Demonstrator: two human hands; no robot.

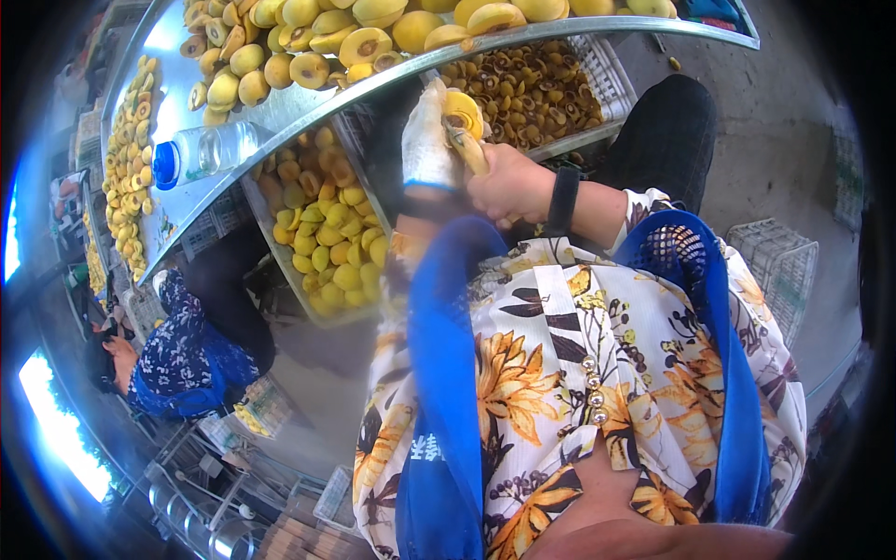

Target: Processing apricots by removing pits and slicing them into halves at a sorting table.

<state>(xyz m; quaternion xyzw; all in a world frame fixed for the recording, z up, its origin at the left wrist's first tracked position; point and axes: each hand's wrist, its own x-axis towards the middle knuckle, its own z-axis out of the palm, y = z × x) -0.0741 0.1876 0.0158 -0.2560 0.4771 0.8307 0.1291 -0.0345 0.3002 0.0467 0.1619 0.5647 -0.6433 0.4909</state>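
My left hand (429,140), in a white glove with a blue-edged cuff, is closed around a yellow peach half (462,110), its cut face turned up. My bare right hand (513,184) grips a small hand tool (472,155) with a pale wooden handle. The tool's working end meets the peach half, and its exact shape is hard to make out. Both hands are just below the curved metal edge of the table (317,114). Behind them, a pale plastic crate (611,79) holds many small brown-and-yellow cut-out pieces that look like peach pits.
Peach halves (364,45) are heaped on the table, with a blue-capped clear bottle (210,152) near its edge. A crate of yellow peaches (336,252) stands at my left. Another person (191,345) sits farther left. An openwork crate (775,266) is at my right.
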